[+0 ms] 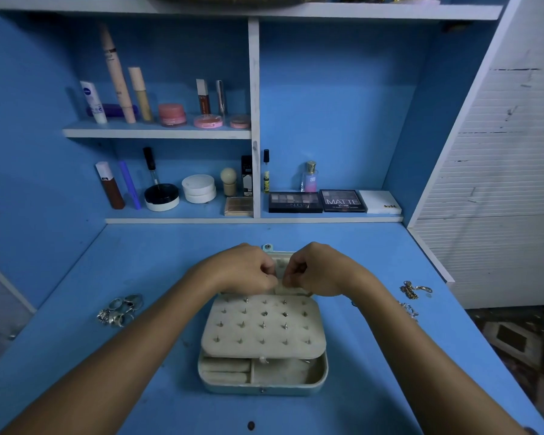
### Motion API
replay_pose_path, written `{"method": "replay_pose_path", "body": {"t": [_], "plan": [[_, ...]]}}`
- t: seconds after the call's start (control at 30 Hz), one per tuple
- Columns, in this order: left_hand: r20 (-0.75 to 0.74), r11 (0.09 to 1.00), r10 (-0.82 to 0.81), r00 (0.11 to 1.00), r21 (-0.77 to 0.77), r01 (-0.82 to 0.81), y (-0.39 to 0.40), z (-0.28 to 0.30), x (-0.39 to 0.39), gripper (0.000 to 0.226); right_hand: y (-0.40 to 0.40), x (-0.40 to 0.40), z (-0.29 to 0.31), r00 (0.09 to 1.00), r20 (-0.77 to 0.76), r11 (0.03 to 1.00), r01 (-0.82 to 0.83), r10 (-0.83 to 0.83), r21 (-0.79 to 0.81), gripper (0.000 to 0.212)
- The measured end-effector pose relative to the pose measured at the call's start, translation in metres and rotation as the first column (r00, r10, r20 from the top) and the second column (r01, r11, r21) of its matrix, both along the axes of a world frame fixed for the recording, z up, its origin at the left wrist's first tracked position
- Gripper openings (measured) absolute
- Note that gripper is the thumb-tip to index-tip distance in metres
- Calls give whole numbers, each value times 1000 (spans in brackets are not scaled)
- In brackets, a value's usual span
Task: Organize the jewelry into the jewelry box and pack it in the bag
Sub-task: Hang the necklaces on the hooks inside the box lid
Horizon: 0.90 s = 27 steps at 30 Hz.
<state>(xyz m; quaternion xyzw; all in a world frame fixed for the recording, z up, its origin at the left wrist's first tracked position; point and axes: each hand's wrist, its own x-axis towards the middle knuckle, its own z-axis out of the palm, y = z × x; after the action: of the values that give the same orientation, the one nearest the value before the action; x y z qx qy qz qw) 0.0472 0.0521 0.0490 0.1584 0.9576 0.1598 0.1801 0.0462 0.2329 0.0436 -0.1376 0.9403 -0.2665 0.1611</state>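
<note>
A pale jewelry box (262, 386) lies open in the middle of the blue desk. Its beige earring panel (263, 328) holds several studs and rests over the ring rolls and a compartment. My left hand (242, 268) and my right hand (314, 268) meet over the box's far lid section, fingers pinched together on something small that I cannot make out. A heap of silver rings (120, 310) lies left of the box. Gold and silver chains (413, 290) lie to the right. No bag is in view.
Shelves at the back hold cosmetics: tubes and jars (170, 114) above, eyeshadow palettes (343, 200) and a perfume bottle (310, 177) below. A white slatted panel (500, 183) bounds the desk's right side. The desk's right edge drops to a patterned floor (531, 346).
</note>
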Motion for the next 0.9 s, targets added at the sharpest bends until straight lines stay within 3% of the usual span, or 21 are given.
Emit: {"method": "replay_pose_path", "body": {"t": [0.27, 0.4, 0.73, 0.9], "plan": [[22, 995, -14, 1000, -103, 16, 6, 1, -1, 23, -3, 2, 0, 1000, -20, 1000, -3, 4, 26, 5], [-36, 999, -17, 999, -46, 16, 5, 1, 0, 6, -4, 4, -2, 998, -59, 999, 10, -9, 33, 11], [-135, 1000, -26, 990, -8, 25, 8, -4, -1, 7, 17, 12, 2, 992, -114, 993, 40, -52, -108, 8], [-193, 992, -31, 981, 111, 53, 28, -2, -1, 6, 47, 20, 7, 977, -179, 986, 89, -113, -138, 5]]}}
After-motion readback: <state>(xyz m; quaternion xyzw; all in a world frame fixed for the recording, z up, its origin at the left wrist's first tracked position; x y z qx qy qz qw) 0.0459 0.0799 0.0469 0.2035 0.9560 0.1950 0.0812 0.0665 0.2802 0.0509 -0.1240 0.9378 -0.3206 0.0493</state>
